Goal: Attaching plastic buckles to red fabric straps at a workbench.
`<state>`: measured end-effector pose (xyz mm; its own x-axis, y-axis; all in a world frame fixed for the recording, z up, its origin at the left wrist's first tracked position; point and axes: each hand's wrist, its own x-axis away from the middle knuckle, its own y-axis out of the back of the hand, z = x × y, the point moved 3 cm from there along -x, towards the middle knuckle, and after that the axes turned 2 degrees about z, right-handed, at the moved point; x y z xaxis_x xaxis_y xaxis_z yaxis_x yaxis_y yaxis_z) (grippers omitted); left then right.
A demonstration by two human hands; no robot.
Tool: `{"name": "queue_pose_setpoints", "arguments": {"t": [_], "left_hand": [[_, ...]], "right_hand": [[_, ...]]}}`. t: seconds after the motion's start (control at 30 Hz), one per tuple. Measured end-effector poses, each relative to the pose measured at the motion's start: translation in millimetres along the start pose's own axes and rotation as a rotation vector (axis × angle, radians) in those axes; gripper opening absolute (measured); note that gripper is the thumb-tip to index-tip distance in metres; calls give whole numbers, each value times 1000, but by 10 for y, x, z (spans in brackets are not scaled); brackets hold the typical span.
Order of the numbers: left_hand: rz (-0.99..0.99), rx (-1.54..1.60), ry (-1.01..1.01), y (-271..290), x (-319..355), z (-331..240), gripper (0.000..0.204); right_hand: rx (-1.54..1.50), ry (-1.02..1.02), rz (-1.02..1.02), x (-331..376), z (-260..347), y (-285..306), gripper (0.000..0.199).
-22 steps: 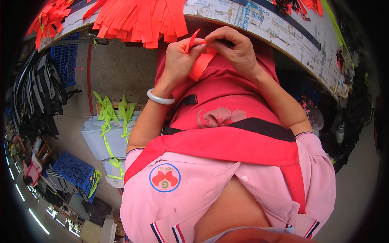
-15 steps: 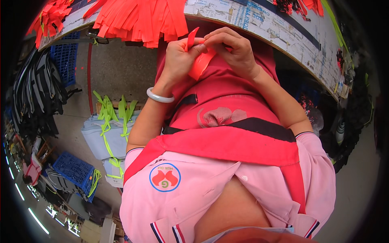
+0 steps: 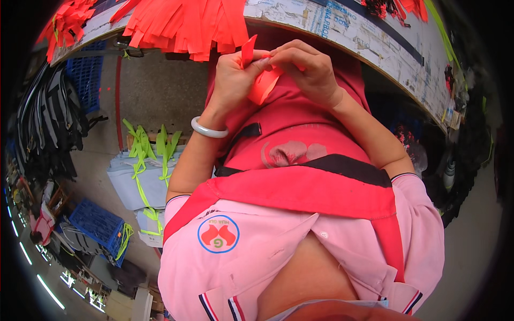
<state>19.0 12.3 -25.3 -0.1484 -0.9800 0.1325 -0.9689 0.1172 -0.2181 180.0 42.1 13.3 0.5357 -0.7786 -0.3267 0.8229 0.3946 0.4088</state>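
A bright orange-red fabric strip (image 3: 263,88) is pinched between my two hands, just in front of the table edge and above my red apron. My left hand (image 3: 238,76) is closed on it; one end pokes up past the fingers and a wider part hangs below. My right hand (image 3: 309,69) meets the left at the fingertips, its fingers bent together on the same strip. The exact spot where the fingertips meet is partly hidden. A pile of similar orange-red strips (image 3: 187,24) droops over the table edge to the left of my hands.
The worn white table (image 3: 369,48) curves across the top. More orange strips (image 3: 67,27) lie at its far left. Stacked pale sheets tied with yellow-green ribbon (image 3: 139,179) stand at lower left, near a blue crate (image 3: 99,224). Black and grey straps (image 3: 48,117) hang at the left.
Both hands have shifted very slightly, the left one a little to the left with the strip. The grip on the strip looks the same.
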Motion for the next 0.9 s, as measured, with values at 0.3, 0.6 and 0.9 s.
{"name": "queue_pose_setpoints", "arguments": {"t": [0.3, 0.6, 0.9], "left_hand": [[-28, -7, -85, -53, -39, -71, 14], [-93, 23, -99, 15, 11, -54, 15], [-3, 112, -31, 58, 59, -324, 16]], "right_hand": [[279, 286, -53, 17, 248, -15, 18], [-159, -346, -189, 98, 227, 150, 20], [-767, -723, -130, 90, -160, 20, 23]]}}
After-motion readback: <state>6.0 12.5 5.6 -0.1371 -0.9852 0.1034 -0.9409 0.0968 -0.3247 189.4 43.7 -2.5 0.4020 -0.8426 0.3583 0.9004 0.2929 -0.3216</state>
